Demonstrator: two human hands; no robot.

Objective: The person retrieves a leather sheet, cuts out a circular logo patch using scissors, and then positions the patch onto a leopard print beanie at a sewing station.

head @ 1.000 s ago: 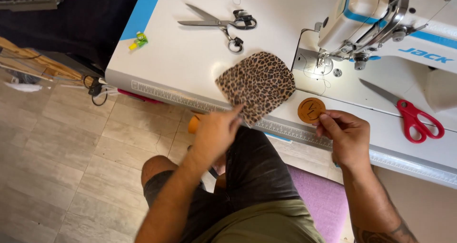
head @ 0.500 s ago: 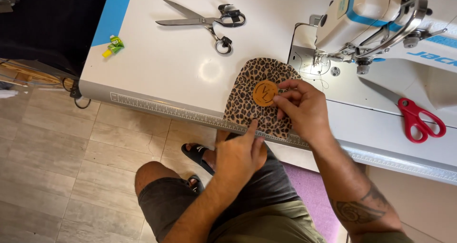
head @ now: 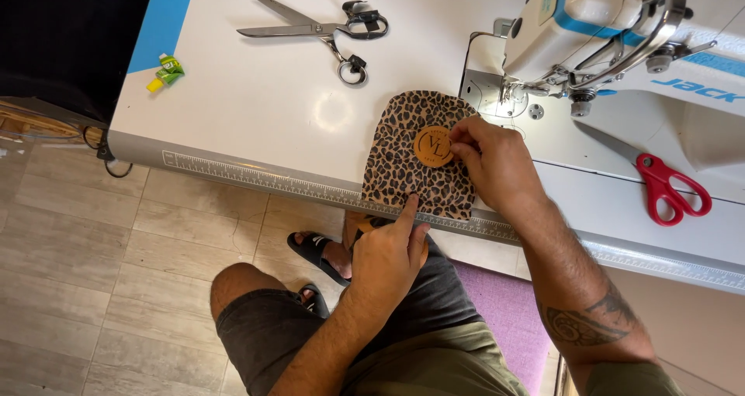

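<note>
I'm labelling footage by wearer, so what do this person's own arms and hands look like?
Both arms are bare to above the elbow, with no gloves, rings or watch visible. The right forearm carries a dark tattoo of curling, patterned shapes near the elbow. The left forearm shows no markings. The left hand and right hand are bare. An olive-green shirt hem shows below.

Open white table (head: 256,109) left of the leopard-print fabric piece (head: 415,167): wide bare stretch, free passage from the front edge up toward the silver scissors (head: 314,30), which lie well above it with 1 small snip (head: 349,66) just below. Small green tube (head: 165,71) sits far left, out of the way. Right side tight: sewing machine (head: 621,31) head overhangs the bed just beyond the right hand (head: 493,163). Red-handled scissors (head: 660,183) lie on the machine bed, right. Left hand (head: 388,252) blocks the front edge below the fabric.
</note>
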